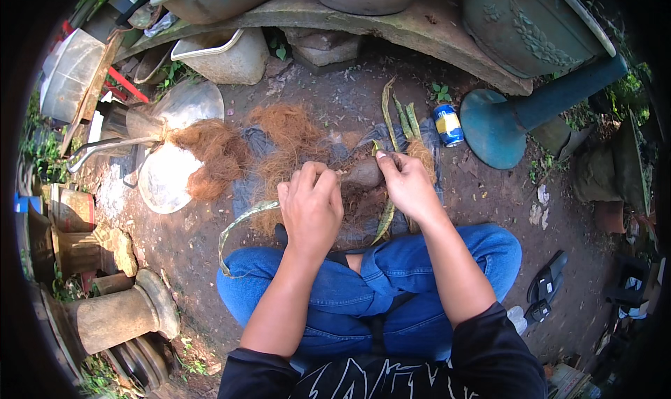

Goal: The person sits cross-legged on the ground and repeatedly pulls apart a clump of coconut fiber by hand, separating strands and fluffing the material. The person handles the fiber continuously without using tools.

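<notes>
My left hand [313, 202] is closed, with a long mottled green-yellow leaf [246, 216] running out from its left side. My right hand [404, 181] pinches the right end of a rounded brown-grey object [363, 173], perhaps a coconut shell or small pot. That object lies between both hands, above loose brown fibre on a dark cloth [258, 142]. Reddish-brown coir fibre [285, 123] is heaped beyond my left hand. Past my right hand, upright striped leaves [408, 118] rise from a fibre-wrapped bundle [420, 155]. What my left fingers grip is partly hidden.
A metal fan [168, 181] lies at the left beside another fibre heap [212, 160]. A blue can [448, 125] stands near a teal round-based stand [493, 129]. Large pots [534, 26] rest on a stone bench [430, 37]. Black sandals [546, 283] lie at the right, a concrete pedestal [115, 315] at the left.
</notes>
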Demonstrator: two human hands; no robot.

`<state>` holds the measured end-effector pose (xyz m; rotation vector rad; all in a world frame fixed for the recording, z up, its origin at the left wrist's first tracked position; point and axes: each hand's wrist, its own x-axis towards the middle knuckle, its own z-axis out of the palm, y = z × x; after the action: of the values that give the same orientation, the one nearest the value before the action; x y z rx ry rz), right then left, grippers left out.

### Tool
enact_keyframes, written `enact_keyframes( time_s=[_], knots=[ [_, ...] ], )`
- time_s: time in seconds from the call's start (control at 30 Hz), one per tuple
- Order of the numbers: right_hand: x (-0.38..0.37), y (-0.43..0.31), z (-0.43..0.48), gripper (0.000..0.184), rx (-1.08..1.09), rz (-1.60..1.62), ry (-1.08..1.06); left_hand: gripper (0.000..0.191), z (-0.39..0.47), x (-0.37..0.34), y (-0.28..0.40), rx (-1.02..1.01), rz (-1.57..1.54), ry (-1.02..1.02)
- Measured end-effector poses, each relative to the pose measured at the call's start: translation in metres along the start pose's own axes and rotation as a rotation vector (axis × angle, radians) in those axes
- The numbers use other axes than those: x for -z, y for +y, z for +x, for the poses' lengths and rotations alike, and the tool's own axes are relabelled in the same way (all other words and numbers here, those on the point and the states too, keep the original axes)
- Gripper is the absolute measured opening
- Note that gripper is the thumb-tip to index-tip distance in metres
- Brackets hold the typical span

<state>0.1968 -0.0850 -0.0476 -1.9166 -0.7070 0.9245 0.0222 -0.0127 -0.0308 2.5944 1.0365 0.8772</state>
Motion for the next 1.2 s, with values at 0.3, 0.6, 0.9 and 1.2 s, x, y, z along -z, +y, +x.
enact_keyframes(
  time_s=[0.3,0.6,0.9,1.2],
  knots=[
    [-0.001,0.01,0.003,0.047,0.05,0.001,0.063,0.019,-0.005,-0.005,0.01,-0.006,-0.051,-0.05],
    [-0.002,0.011,0.004,0.042,0.088,0.018,0.011,0.017,-0.005,-0.005,0.008,-0.007,-0.028,-0.007],
    [0.0,0.015,0.01,0.067,0.043,0.13,-0.102,0.028,-0.004,-0.002,0.007,-0.031,0.028,-0.008],
    [0.0,0.024,0.013,0.067,0.069,0.195,-0.088,0.017,-0.004,-0.003,0.0,0.011,-0.013,0.015]
  ],
)
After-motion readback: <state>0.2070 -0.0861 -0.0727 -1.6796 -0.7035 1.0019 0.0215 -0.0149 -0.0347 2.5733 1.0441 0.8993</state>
